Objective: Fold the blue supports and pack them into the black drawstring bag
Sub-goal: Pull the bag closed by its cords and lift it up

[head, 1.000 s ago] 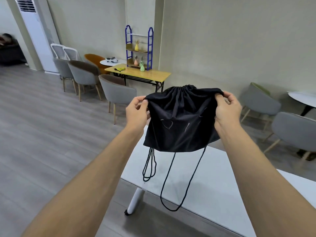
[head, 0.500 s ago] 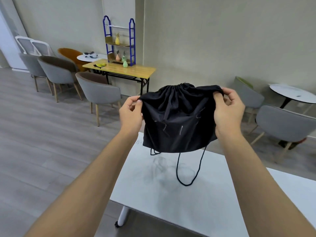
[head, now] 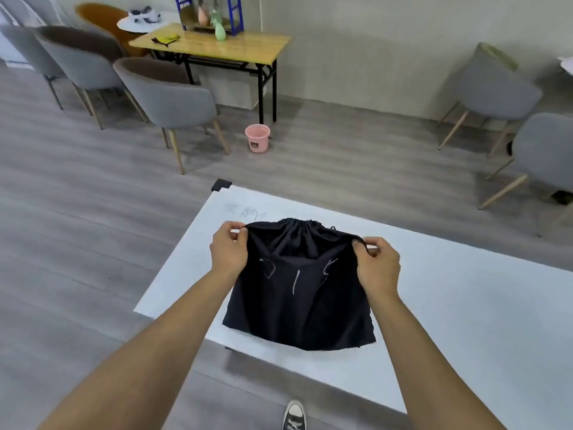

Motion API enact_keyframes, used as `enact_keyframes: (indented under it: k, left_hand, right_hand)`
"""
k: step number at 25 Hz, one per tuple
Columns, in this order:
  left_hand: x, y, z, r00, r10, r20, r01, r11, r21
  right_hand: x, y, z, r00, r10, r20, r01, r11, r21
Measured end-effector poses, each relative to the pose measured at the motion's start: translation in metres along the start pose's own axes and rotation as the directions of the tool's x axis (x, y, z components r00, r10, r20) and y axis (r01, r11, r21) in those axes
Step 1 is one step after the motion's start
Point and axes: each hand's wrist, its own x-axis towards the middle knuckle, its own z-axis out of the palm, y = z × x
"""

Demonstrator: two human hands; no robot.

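Observation:
The black drawstring bag (head: 297, 293) hangs low over the white table (head: 465, 311), its gathered mouth at the top and faint pale marks on its front. My left hand (head: 228, 251) pinches the bag's upper left corner. My right hand (head: 376, 263) pinches the upper right corner. The bag's lower edge lies on or just above the table's near edge; its cords are hidden. A blue shelf frame (head: 235, 13) stands on the wooden table (head: 248, 49) at the back wall.
Grey chairs (head: 167, 97) stand left of the wooden table, and more grey chairs (head: 496, 85) stand at the right. A pink bucket (head: 257, 138) sits on the floor beyond the white table. My shoe (head: 294, 415) shows below the table's near edge.
The view has tilted downward. Both hands have lowered the bag from chest height toward the white table, and the dangling cords are no longer in sight.

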Motion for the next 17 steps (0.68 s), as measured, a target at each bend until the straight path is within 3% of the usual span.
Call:
enact_keyframes:
  k: [3,5,7,8,10,12,17]
  left_hand:
    - [0.009,-0.021,0.027,0.997,0.007,0.071,-0.011,0.998,0.06]
    - [0.0,-0.036,0.037,0.977,0.169,0.128,-0.195,0.955,0.225]
    - [-0.024,-0.056,0.047,0.894,0.359,0.267,-0.444,0.787,0.429]
    - [-0.037,-0.066,0.052,0.854,0.382,0.353,-0.516,0.704,0.488]
    - [-0.052,-0.087,0.064,0.833,0.297,0.467,-0.545,0.594,0.592]
    - [-0.056,-0.11,0.073,0.848,0.203,0.489,-0.517,0.514,0.684]
    - [-0.043,-0.126,0.078,0.863,0.116,0.492,-0.49,0.428,0.759]
  right_hand:
    - [0.032,0.037,0.022,0.998,0.011,0.055,-0.009,0.999,-0.031]
    - [0.048,0.056,0.031,0.998,-0.015,0.065,0.024,0.989,-0.144]
    - [0.05,0.075,0.039,0.975,-0.205,0.084,0.221,0.899,-0.378]
    - [0.044,0.085,0.044,0.94,-0.304,0.154,0.341,0.824,-0.453]
    - [0.032,0.103,0.051,0.87,-0.368,0.328,0.492,0.694,-0.525]
    - [0.022,0.127,0.053,0.851,-0.293,0.435,0.517,0.61,-0.6]
    - [0.023,0.155,0.053,0.86,-0.186,0.475,0.489,0.56,-0.669]
